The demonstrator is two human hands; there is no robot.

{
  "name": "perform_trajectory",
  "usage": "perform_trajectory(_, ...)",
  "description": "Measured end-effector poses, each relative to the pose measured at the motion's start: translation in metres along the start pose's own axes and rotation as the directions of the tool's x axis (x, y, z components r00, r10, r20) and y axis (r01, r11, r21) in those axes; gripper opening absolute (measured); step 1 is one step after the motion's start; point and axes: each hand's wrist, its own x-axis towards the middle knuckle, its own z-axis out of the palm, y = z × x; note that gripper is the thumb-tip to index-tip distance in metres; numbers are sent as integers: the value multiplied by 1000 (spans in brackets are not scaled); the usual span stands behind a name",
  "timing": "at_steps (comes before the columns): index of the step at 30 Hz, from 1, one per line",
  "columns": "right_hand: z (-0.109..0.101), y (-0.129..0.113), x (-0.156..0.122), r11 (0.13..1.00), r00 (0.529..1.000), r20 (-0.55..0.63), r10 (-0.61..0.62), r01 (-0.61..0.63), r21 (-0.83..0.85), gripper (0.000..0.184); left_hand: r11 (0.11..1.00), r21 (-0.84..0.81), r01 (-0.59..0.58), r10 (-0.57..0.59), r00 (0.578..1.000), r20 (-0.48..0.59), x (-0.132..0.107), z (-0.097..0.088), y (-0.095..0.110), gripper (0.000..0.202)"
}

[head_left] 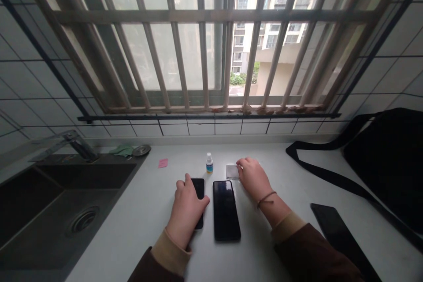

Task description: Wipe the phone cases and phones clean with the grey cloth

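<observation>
My left hand point(187, 209) lies across a black phone point(200, 187), its thumb along the right edge and its fingers at the left side, gripping it. Much of that phone is hidden under the hand. To its right a second, larger black phone point(227, 211) lies flat on the counter, dark screen up. My right hand point(253, 177) has its fingers closed at the right end of a small flat grey cloth point(232, 172), which lies beyond the second phone. Between the hands stands a small spray bottle point(209, 164) with a white cap and a blue and yellow label.
A pink sticky note point(163, 163) lies on the white counter point(257, 255). At left is a dark sink point(109, 196) with a faucet point(81, 145), a green cloth point(122, 150) and a metal strainer point(141, 150). A black bag point(390, 163) and a dark flat object point(340, 233) are at right.
</observation>
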Motion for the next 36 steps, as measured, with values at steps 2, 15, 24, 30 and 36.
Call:
perform_trajectory(2,1,1,11,999,999,38,-10,12,-34,20,999,53,7,-6,1000,-14,0,0,0,93)
perform_trajectory(15,31,-100,-50,990,979,177,101,-82,-114,40,966,255,34,-23,999,-46,-6,-2,1,64)
perform_trajectory(24,25,-86,-50,985,979,166,121,-98,-146,39,972,228,-56,55,998,7,-15,0,7,49)
perform_trajectory(30,8,-51,-5,978,988,105,113,-93,-185,36,979,200,-49,40,998,47,-17,-2,10,50)
perform_trajectory(36,17,-26,25,976,981,140,138,-111,-185,33,979,188,-74,64,996,55,-19,-1,11,52)
